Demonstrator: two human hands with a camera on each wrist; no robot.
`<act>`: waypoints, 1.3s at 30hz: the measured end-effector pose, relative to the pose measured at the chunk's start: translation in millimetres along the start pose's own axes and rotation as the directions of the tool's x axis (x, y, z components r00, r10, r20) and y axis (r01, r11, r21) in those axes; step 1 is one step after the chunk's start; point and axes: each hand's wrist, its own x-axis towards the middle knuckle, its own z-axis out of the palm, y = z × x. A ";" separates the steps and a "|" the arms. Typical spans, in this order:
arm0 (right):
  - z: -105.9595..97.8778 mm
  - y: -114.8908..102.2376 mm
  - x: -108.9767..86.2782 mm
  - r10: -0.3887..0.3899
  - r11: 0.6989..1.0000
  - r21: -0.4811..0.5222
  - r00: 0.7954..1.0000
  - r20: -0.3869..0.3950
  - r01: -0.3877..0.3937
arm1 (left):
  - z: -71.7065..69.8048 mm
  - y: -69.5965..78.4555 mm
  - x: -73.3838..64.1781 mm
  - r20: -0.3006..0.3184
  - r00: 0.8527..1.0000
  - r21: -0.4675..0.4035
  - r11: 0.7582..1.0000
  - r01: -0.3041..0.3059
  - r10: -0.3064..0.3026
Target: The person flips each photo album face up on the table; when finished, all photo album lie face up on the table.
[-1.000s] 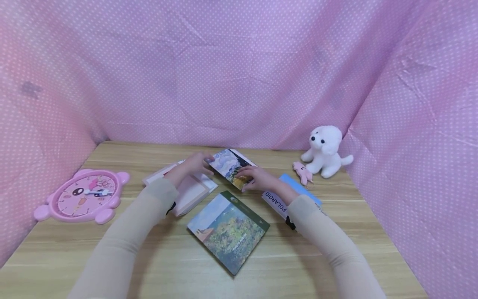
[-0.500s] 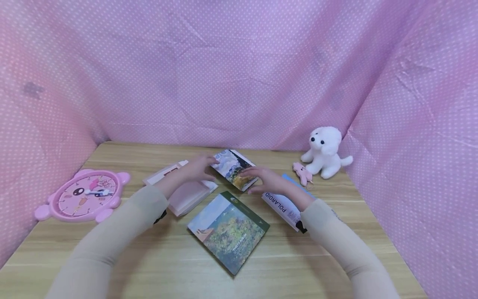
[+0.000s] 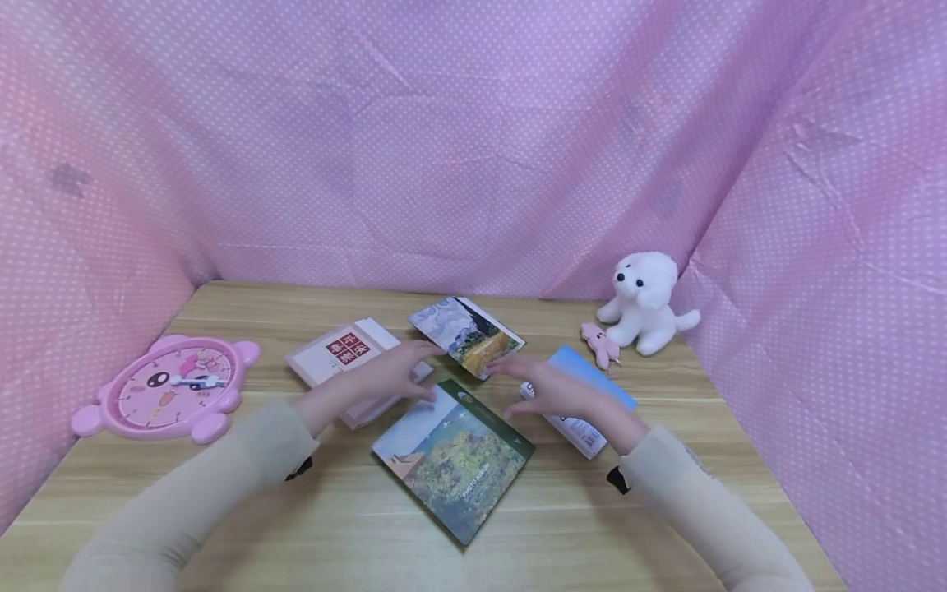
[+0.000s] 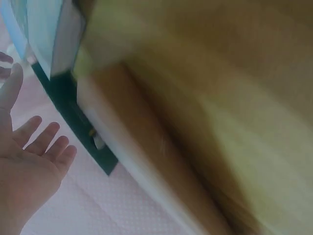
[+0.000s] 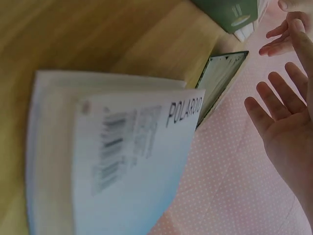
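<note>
A green-edged photo album [image 3: 455, 460] lies in the middle of the table, turned cornerwise. Behind it is a booklet with a painted landscape cover [image 3: 462, 333]. My left hand [image 3: 388, 378] hovers over the white book with red characters [image 3: 344, 349], its fingers spread and holding nothing. My right hand [image 3: 555, 386] is above the blue and white Polaroid book [image 3: 588, 378], also holding nothing; its forearm hides part of that book. In the right wrist view the Polaroid book [image 5: 137, 147] shows its barcode, with the right hand [image 5: 288, 132] apart from it, fingers extended.
A pink cartoon clock [image 3: 170, 390] lies at the left of the wooden table [image 3: 355, 526]. At the back right sit a white plush dog [image 3: 644, 300] and a small pink plush toy [image 3: 601, 344]. Pink dotted cloth [image 3: 473, 164] surrounds the back and sides.
Both hands have left the landscape-covered booklet and drawn back towards the person, the left also leftward and the right rightward. The booklet stays at the back.
</note>
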 end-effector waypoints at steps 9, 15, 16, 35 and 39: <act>18.3 -3.4 -21.6 -0.027 0.998 0.059 0.995 0.098 0.021 | 20.8 13.5 -16.9 0.029 0.999 -0.009 1.000 -0.022 0.022; 25.9 -3.2 -33.3 -0.035 0.998 0.061 0.989 0.141 0.027 | 30.3 20.3 -23.5 0.030 0.999 0.007 1.000 0.018 -0.018; 27.3 -3.5 -34.7 -0.034 0.998 0.060 0.988 0.151 0.025 | 31.5 21.1 -24.3 0.033 0.999 0.011 1.000 0.028 -0.028; 44.7 -5.7 -38.1 0.025 0.994 -0.111 0.985 0.170 -0.006 | 38.1 34.4 -26.2 0.006 0.996 -0.070 0.994 0.088 -0.088; 40.5 -8.5 -37.1 0.010 0.994 -0.105 0.986 0.164 0.008 | 37.0 35.2 -24.8 0.009 0.996 -0.052 0.994 0.093 -0.092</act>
